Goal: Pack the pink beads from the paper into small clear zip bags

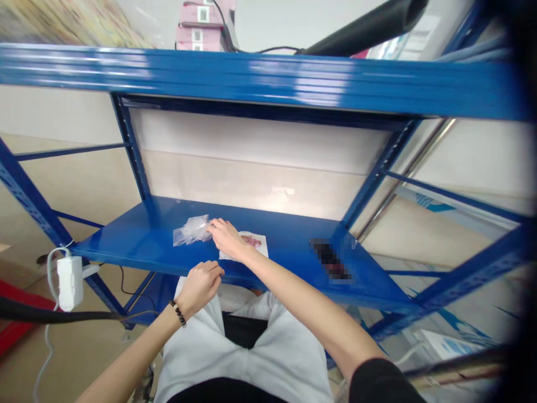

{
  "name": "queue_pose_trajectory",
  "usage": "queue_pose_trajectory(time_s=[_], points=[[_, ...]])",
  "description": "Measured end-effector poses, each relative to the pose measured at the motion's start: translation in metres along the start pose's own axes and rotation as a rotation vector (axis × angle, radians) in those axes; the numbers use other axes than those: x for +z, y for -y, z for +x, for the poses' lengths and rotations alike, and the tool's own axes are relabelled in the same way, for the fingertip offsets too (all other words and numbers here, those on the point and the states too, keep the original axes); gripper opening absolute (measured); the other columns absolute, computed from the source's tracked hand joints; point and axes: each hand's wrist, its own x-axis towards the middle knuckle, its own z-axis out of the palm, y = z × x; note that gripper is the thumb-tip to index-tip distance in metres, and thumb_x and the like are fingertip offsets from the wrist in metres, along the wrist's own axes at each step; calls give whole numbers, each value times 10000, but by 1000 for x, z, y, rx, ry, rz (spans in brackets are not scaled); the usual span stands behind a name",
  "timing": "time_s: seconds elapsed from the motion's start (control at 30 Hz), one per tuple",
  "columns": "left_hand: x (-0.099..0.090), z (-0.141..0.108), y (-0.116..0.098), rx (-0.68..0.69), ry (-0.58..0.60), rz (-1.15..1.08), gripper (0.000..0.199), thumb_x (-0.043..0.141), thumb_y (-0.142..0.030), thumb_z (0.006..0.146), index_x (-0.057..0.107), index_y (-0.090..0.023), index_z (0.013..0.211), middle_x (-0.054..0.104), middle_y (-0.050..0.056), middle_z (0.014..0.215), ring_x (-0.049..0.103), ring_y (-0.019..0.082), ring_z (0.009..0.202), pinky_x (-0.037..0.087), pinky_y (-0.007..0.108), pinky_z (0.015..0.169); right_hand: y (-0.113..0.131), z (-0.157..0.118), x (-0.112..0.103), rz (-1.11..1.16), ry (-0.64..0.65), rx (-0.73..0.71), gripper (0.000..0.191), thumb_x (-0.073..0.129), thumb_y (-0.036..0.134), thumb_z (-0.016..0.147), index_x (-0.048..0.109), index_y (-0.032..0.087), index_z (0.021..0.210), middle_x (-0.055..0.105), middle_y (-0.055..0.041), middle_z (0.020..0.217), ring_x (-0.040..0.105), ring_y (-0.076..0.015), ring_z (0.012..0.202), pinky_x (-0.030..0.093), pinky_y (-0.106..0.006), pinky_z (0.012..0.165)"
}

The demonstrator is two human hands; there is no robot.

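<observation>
Thin clear plastic bags (191, 231) lie in a loose pile on the blue shelf. My right hand (226, 238) reaches across to the pile's right edge, its bent fingertips closed on a plastic bag there. Under and beside that hand is a white sheet (262, 246) bearing a small heap of pinkish bits (252, 240), partly covered by the hand and too small to name. My left hand (203, 285), with a dark beaded bracelet (178, 313) at the wrist, is at the shelf's front edge. Its fingers are curled in, and whatever they may hold is hidden.
A blurred-out dark object (331, 260) lies at the right of the shelf board (289, 224). Above, a blue crossbeam (251, 75) spans the view, with pink boxes (201, 25) and a black tube (364, 31) over it. A white power adapter (70, 282) hangs at the left post.
</observation>
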Motion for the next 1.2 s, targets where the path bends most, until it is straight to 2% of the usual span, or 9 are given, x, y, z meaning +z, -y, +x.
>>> queue_pose_trajectory(time_s=[0.13, 0.3, 0.4, 0.6, 0.7, 0.83, 0.93, 1.1, 1.2], points=[[7, -20, -22, -22, 98, -79, 237, 417, -144, 875, 611, -207, 755, 640, 47, 763, 593, 173, 684, 365, 298, 647, -6, -68, -15, 60, -21, 62, 217, 485, 129, 923, 636, 178, 1071, 583, -107, 1113, 487, -233, 1061, 389, -354, 925], [11, -21, -32, -90, 98, -91, 267, 394, -137, 851, 473, -219, 609, 595, 40, 628, 564, 192, 606, 281, 313, 585, -66, -120, -24, 166, -75, 482, 228, 465, 170, 948, 679, 198, 1020, 659, -78, 994, 586, -199, 936, 421, -288, 848], [20, -12, -25, -194, 64, -105, 307, 351, -147, 877, 441, -219, 593, 587, 40, 604, 560, 197, 594, 260, 312, 584, -92, -134, -23, 277, -72, 595, 205, 501, 173, 932, 700, 193, 979, 700, -62, 947, 634, -183, 858, 437, -255, 772], [30, -8, -19, -224, 99, -171, 252, 367, -74, 786, 487, -210, 611, 572, 28, 593, 559, 198, 626, 286, 293, 613, -73, -147, -10, 301, -67, 531, 156, 613, 252, 890, 720, 181, 977, 701, -57, 928, 628, -172, 834, 425, -249, 780], [23, -6, -19, -210, 19, -182, 226, 387, -69, 767, 516, -210, 645, 580, 22, 630, 553, 190, 639, 319, 288, 624, -65, -146, -3, 253, -92, 580, 176, 612, 281, 897, 718, 184, 999, 695, -65, 953, 613, -180, 889, 411, -256, 813], [10, 25, 8, -278, -330, -137, 211, 400, -140, 857, 600, -197, 892, 626, 70, 912, 590, 222, 901, 420, 304, 806, -69, -142, 5, 228, -103, 623, 132, 639, 282, 882, 717, 201, 952, 698, -51, 915, 607, -192, 895, 403, -263, 804], [1, 63, 45, -383, -461, -27, 310, 475, -218, 862, 582, -168, 1149, 578, 128, 1153, 547, 274, 1093, 420, 358, 932, -74, -139, 8, 221, -114, 617, 88, 654, 273, 869, 711, 208, 887, 694, -39, 869, 604, -195, 852, 401, -264, 760], [-8, 110, 91, -657, -344, 108, 369, 530, -410, 861, 604, -145, 1108, 587, 179, 1135, 543, 347, 1070, 439, 416, 873, -76, -139, 11, 210, -149, 523, 66, 644, 234, 874, 700, 208, 849, 684, -34, 833, 584, -199, 826, 401, -291, 795], [-11, 114, 98, -661, -226, 154, 306, 573, -393, 830, 648, -124, 956, 612, 183, 1065, 535, 347, 1029, 423, 403, 831, -73, -141, 12, 190, -162, 458, 126, 587, 198, 899, 695, 200, 835, 668, -52, 855, 570, -204, 855, 400, -315, 841]])
